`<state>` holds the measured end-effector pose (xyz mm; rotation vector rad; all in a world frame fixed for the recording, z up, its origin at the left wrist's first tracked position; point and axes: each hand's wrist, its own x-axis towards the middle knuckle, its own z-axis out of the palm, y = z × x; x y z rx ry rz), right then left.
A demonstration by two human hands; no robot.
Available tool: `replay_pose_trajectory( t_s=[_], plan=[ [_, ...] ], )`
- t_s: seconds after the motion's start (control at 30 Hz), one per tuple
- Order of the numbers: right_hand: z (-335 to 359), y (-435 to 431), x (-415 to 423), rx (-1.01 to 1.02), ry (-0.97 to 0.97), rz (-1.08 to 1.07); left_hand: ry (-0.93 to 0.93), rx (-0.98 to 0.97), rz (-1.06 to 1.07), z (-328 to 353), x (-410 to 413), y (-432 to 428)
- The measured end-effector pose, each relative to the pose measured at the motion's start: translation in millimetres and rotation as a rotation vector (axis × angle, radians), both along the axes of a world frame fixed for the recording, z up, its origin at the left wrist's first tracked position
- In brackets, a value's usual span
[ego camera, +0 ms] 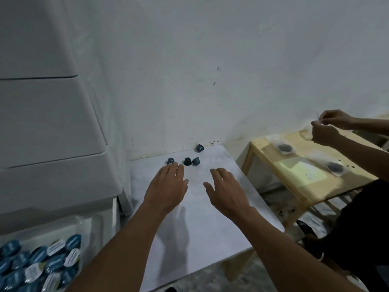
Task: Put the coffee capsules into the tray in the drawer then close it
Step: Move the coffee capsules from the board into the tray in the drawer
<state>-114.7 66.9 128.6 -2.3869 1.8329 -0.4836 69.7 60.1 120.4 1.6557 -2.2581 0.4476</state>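
Capsules (187, 161), four of them, lie loose on the white tabletop (210, 218) close to the wall: three in a short row and a fourth capsule (200, 148) further back, tipped on its side. We judge them to be light, rigid little cups with a smooth shell. They would likely skid or roll if nudged, and dent if squeezed hard. The sound grip looks to us like a gentle pinch across the flared rim or around the body, thumb against two fingers.

Our left hand (166, 186) is stretched out palm-down with fingers straight, its tips at the leftmost capsule (170, 160); we cannot tell whether they touch it. Our right hand (226, 190) hovers just beside it, fingers spread and holding nothing. The two hands are apart.

At the lower left the drawer (92, 226) stands pulled out. It holds a crowd of blue and white flat-lidded pods (54, 249) that overlap one another; the tray beneath them is hidden from us.
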Motion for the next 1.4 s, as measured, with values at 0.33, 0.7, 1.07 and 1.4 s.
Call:
replay_pose_trajectory(
  t_s=[0.33,0.7,1.07,1.4],
  plan=[
    [-40.5,-130.1,19.8,0.158,-0.004,0.038,0.024,0.141,0.071,-54.2,20.5,-108.2],
    [-77.4,-227.2,54.8,0.264,0.024,0.241,-0.033,0.232,0.183,-70.2,33.5,-169.0],
    [-128.2,-284.0,69.2,0.323,0.211,0.319,0.063,0.392,0.232,-103.5,30.4,-231.8],
    [-151.0,-298.4,69.6,0.323,0.186,0.319,0.133,0.636,0.240,-134.9,33.6,-256.3]
  ],
)
